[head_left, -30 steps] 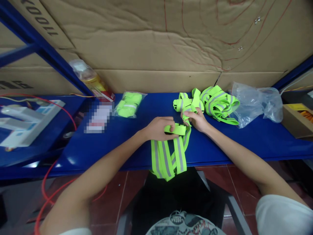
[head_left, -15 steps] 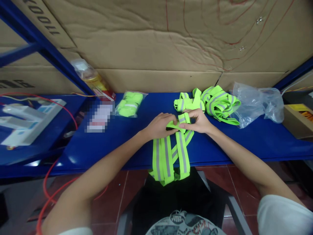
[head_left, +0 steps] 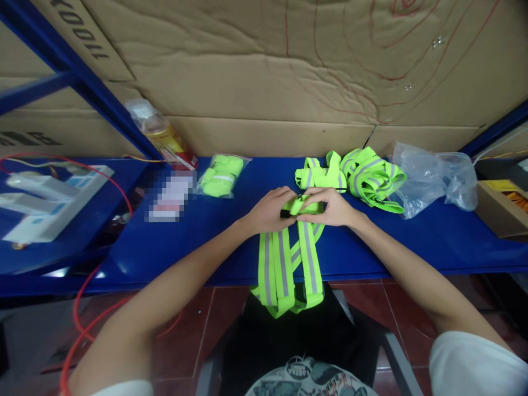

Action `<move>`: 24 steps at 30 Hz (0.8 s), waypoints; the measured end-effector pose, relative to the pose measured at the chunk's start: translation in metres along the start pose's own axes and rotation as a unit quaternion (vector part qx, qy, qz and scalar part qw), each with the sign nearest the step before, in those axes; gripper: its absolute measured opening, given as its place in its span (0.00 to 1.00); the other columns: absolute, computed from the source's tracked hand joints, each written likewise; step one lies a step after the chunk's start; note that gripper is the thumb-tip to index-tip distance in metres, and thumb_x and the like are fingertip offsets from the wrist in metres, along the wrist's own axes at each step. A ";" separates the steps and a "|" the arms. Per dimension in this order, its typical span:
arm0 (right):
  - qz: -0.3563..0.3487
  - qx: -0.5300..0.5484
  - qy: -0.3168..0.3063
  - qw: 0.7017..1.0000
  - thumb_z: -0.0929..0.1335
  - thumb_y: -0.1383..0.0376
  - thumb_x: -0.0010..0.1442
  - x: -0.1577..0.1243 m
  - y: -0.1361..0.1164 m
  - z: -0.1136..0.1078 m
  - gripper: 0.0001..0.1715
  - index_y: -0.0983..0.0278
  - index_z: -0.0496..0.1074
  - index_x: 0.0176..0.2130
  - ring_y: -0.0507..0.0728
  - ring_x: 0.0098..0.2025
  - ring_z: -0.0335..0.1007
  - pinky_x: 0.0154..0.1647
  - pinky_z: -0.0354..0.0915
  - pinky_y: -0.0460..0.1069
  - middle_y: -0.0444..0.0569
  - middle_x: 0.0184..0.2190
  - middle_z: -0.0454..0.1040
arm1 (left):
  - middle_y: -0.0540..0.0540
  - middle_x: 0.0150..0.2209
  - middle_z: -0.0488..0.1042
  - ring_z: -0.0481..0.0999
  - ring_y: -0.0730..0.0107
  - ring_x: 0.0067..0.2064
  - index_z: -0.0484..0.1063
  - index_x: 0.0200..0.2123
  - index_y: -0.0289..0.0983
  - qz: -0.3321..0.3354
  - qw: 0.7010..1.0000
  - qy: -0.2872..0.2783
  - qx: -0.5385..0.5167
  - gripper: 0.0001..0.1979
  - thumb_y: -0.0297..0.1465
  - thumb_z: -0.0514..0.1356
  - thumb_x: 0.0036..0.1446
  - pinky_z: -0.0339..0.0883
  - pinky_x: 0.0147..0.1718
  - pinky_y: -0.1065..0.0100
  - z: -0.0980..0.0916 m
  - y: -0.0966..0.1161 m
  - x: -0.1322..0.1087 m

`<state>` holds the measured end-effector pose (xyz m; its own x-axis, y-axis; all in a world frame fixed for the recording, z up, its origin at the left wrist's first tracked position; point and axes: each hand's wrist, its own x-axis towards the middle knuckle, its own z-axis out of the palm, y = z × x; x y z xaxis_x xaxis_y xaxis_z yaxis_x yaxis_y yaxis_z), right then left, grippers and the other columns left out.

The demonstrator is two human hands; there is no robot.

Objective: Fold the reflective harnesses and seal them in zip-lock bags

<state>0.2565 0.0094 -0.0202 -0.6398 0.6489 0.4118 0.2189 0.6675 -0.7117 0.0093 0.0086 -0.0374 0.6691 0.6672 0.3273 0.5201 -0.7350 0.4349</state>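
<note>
Both my hands grip one neon-yellow reflective strap [head_left: 284,269] with a grey stripe. My left hand [head_left: 273,212] pinches a folded part of it from the left. From the right, my right hand [head_left: 332,208] has its fingers curled round the same bundled part. Long loops of the strap hang below the hands, over the blue table edge toward my lap. Just beyond my right hand lie a folded neon strap [head_left: 319,175] and a looser coiled pile of strap [head_left: 371,176]. Exactly how the fingertips hold the fold is partly hidden.
On the blue tabletop [head_left: 165,253], a clear bag of neon straps [head_left: 223,176] lies left of centre. Behind it leans a bottle [head_left: 159,132]. Clear plastic bags [head_left: 433,176] and a cardboard box [head_left: 503,206] are at right; a red hose [head_left: 78,330] runs at left.
The fold between my hands has turned: the striped upright end near my right fingers is now folded down, lying across between both hands. The hanging loops have barely moved.
</note>
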 end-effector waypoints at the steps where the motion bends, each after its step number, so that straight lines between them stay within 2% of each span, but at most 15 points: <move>1: 0.005 -0.006 -0.005 1.000 0.81 0.53 0.61 0.000 0.001 0.001 0.15 0.61 0.86 0.39 0.56 0.36 0.75 0.40 0.70 0.53 0.50 0.40 0.81 | 0.42 0.46 0.74 0.75 0.55 0.45 0.67 0.47 0.39 0.005 1.000 0.007 -0.011 0.15 0.39 0.63 0.62 0.67 0.45 0.57 -0.002 0.000 -0.001; 4: 0.005 -0.029 -0.013 0.999 0.81 0.52 0.60 -0.002 0.004 0.002 0.16 0.60 0.86 0.42 0.57 0.37 0.75 0.41 0.70 0.54 0.50 0.40 0.80 | 0.43 0.45 0.73 0.74 0.58 0.41 0.64 0.49 0.39 0.015 0.998 0.040 -0.054 0.19 0.38 0.65 0.58 0.68 0.40 0.59 -0.005 0.001 -0.003; 8: -0.004 -0.035 -0.012 0.999 0.80 0.52 0.61 -0.002 0.005 0.002 0.15 0.60 0.86 0.42 0.57 0.36 0.74 0.39 0.69 0.53 0.49 0.38 0.79 | 0.42 0.42 0.75 0.76 0.59 0.42 0.70 0.41 0.39 -0.006 0.990 0.095 -0.101 0.12 0.41 0.62 0.65 0.69 0.43 0.59 -0.005 -0.003 -0.002; 10: -0.010 -0.028 -0.010 1.000 0.80 0.53 0.62 -0.002 0.005 0.002 0.15 0.60 0.85 0.42 0.57 0.36 0.75 0.39 0.70 0.53 0.49 0.38 0.80 | 0.42 0.41 0.77 0.77 0.60 0.43 0.74 0.36 0.37 -0.028 0.983 0.104 -0.151 0.11 0.39 0.61 0.66 0.69 0.44 0.59 -0.005 -0.008 0.001; 13: -0.014 -0.020 -0.003 1.000 0.80 0.54 0.61 -0.001 0.004 0.002 0.19 0.60 0.83 0.49 0.60 0.44 0.81 0.48 0.74 0.56 0.50 0.45 0.83 | 0.43 0.40 0.79 0.78 0.63 0.40 0.76 0.28 0.36 -0.063 0.967 0.099 -0.227 0.11 0.35 0.62 0.60 0.68 0.42 0.62 -0.008 -0.017 0.003; 15: -0.007 -0.018 0.002 1.000 0.81 0.54 0.59 -0.001 0.003 0.002 0.29 0.60 0.80 0.56 0.63 0.52 0.82 0.57 0.74 0.58 0.52 0.52 0.84 | 0.44 0.39 0.79 0.78 0.64 0.38 0.75 0.25 0.36 -0.078 0.961 0.093 -0.249 0.10 0.34 0.62 0.57 0.67 0.40 0.63 -0.012 -0.022 0.004; 17: 0.000 -0.013 0.002 1.000 0.82 0.53 0.56 -0.001 0.002 0.000 0.36 0.60 0.78 0.59 0.65 0.57 0.80 0.61 0.74 0.59 0.53 0.57 0.83 | 0.45 0.36 0.80 0.77 0.65 0.37 0.76 0.25 0.36 -0.080 0.963 0.080 -0.243 0.10 0.34 0.61 0.56 0.67 0.40 0.62 -0.016 -0.025 0.004; 18: 0.001 -0.009 0.003 1.000 0.82 0.52 0.57 -0.001 0.001 0.000 0.36 0.60 0.78 0.60 0.65 0.57 0.80 0.61 0.74 0.58 0.53 0.57 0.83 | 0.46 0.34 0.79 0.77 0.64 0.37 0.76 0.25 0.36 -0.077 0.967 0.072 -0.231 0.10 0.35 0.61 0.56 0.67 0.41 0.62 -0.017 -0.026 0.004; 20: 0.014 -0.003 0.010 1.000 0.77 0.52 0.66 -0.001 0.002 -0.002 0.26 0.60 0.79 0.58 0.64 0.56 0.81 0.59 0.74 0.57 0.52 0.56 0.83 | 0.47 0.30 0.77 0.75 0.65 0.35 0.73 0.24 0.37 -0.073 0.975 0.052 -0.201 0.12 0.37 0.61 0.57 0.66 0.43 0.61 -0.019 -0.026 0.004; 22: 0.043 -0.004 0.022 0.999 0.68 0.54 0.75 -0.002 0.003 -0.004 0.19 0.60 0.81 0.56 0.60 0.48 0.82 0.52 0.75 0.55 0.51 0.50 0.85 | 0.49 0.27 0.73 0.71 0.67 0.33 0.71 0.23 0.37 -0.077 0.980 0.030 -0.182 0.14 0.38 0.61 0.58 0.65 0.40 0.62 -0.021 -0.027 0.003; 24: 0.054 -0.013 0.033 0.998 0.66 0.58 0.75 -0.002 0.006 -0.004 0.19 0.61 0.83 0.55 0.57 0.40 0.81 0.45 0.75 0.53 0.49 0.43 0.86 | 0.50 0.25 0.69 0.68 0.68 0.31 0.70 0.24 0.38 -0.083 0.980 0.008 -0.181 0.14 0.39 0.62 0.58 0.62 0.35 0.65 -0.023 -0.027 0.002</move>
<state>0.2620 0.0131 -0.0228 -0.5612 0.7403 0.3703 0.3047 0.6007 -0.7392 -0.0153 0.0329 -0.0292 0.5805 0.7784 0.2389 0.3970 -0.5268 0.7516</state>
